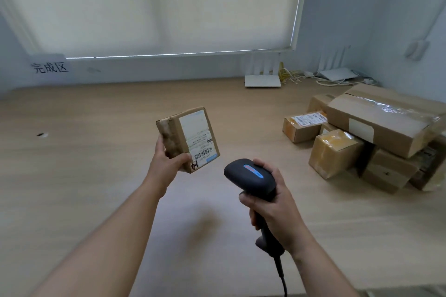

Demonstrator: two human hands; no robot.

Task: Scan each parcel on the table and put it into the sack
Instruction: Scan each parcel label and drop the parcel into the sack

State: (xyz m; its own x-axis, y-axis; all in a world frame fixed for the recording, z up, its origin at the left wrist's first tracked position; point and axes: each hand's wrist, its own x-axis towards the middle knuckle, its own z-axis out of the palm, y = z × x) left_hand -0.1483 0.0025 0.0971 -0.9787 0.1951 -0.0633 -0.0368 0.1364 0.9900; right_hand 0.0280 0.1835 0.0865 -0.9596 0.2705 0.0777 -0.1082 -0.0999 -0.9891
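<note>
The left hand (166,164) holds a small cardboard parcel (188,138) clear of the wooden table (96,152), fingers curled around its lower left corner with the thumb pressed on the front face just beside the barcode (203,153) on the shipping label (196,137). The right hand (270,202) is wrapped tight around the handle of a black handheld scanner (249,177), whose head sits just right of and below the gripped corner, pointing up toward the label. The likeliest failure here is a missed read: the thumb lies so close to the barcode that a small slide could cover its bars, and the parcel is tilted, so the beam may strike at a poor angle. The one-corner hold also looks light; a twist to improve the angle could let the box pivot or drop onto the table. The scanner's cable (281,275) trails back from the right grip and could snag when the arm moves. Well to the right of both hands, the stacked parcels (376,137) wait, some leaning on one another, so a careless reach could topple them. No sack is in view.
</note>
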